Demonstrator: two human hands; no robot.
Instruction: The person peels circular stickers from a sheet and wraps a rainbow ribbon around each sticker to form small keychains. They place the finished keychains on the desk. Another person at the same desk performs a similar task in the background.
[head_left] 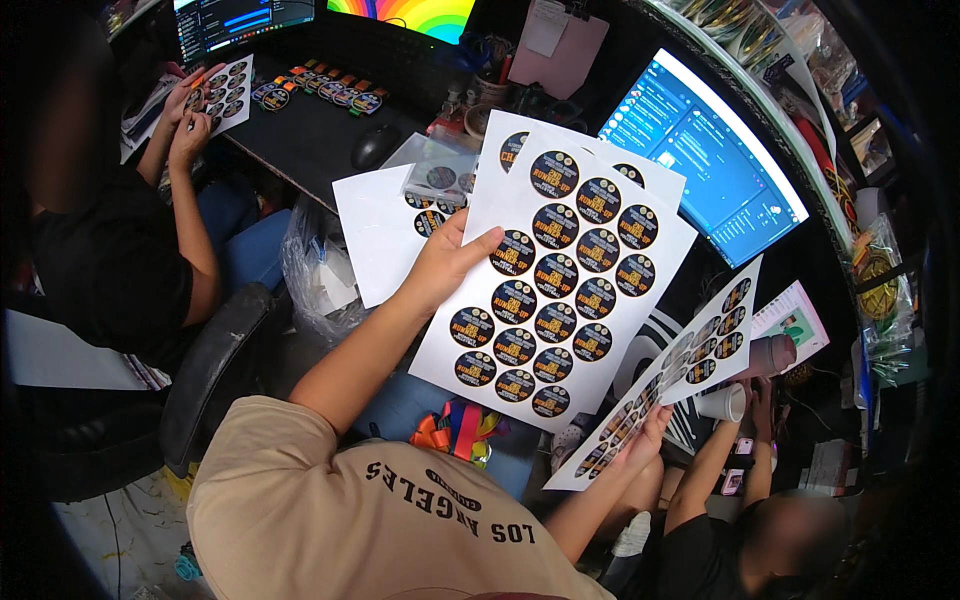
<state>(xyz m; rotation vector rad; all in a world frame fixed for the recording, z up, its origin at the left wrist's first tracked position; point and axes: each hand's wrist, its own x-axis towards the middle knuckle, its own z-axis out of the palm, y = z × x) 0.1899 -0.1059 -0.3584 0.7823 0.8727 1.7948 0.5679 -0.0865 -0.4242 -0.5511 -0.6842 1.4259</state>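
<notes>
My left hand point(447, 260) grips white sheets of round black labels point(480, 335) with orange and white print, its thumb on top at the left edge. At least one more such sheet point(655, 185) shows behind the front one. Lower right, my right hand point(645, 440) pinches more label sheets point(615, 430) by their near edge, tilted so that they are seen at a slant. Other printed white paper point(375, 245) lies on the desk beyond my left hand. A clear plastic box point(440, 175) rests partly over it. Colourful ribbons point(462, 430) lie on my lap.
A lit monitor point(705, 150) stands behind the sheets. Left of them are a black mouse point(376, 147) and a row of medals with ribbons point(320, 88). Co-workers sit at both sides; the left one's hands point(190, 110) hold a label sheet. A white cup point(722, 403) is at right.
</notes>
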